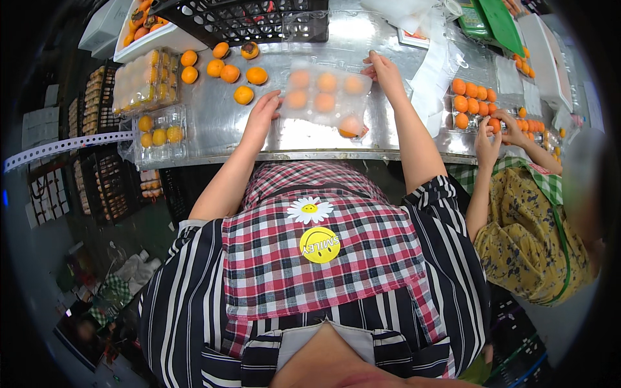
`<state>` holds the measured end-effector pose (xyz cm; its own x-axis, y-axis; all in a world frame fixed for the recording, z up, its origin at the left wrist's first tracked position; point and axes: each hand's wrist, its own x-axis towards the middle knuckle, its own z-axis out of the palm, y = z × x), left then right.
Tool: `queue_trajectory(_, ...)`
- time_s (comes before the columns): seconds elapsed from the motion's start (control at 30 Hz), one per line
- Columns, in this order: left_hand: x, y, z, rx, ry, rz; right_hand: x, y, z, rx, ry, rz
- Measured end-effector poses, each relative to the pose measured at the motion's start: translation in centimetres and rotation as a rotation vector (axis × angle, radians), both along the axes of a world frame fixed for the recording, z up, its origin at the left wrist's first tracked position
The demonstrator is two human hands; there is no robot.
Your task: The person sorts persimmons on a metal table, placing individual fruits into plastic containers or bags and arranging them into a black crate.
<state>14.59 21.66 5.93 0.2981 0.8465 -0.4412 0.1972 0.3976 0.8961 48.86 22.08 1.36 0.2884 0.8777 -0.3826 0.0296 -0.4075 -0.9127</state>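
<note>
Before me on the metal table lies a clear plastic tray of persimmons. A thin translucent white sheet covers them, and several show through it as orange rounds. At the sheet's left edge rests my left hand, its fingers stretched out; whether it touches the sheet I cannot tell. My right hand is by the upper right corner, fingers apart, with nothing seen in it. One persimmon sticks out from under the sheet's near right corner. Several loose persimmons lie left of the tray.
Filled clear packs are stacked at the left, near an uncovered pack. A black crate and a white box stand behind. At the right, a co-worker's hands handle a persimmon beside trays of fruit.
</note>
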Motion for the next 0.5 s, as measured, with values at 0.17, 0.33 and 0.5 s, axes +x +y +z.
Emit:
queue_trajectory(0.17,-1.1,-2.2,-1.2,0.036,0.180,0.002,-0.6,0.1,-0.8,-0.126,-0.046,0.105)
queue_trajectory(0.33,-1.5,-1.8,-1.1,0.141,0.297,-0.147,-1.7,-3.1,1.2,0.094,-0.193,-0.086)
queue_trajectory(0.5,-0.5,-1.2,5.9,-0.390,-0.488,0.074,-2.1,-10.4,3.2,0.394,-0.516,0.010)
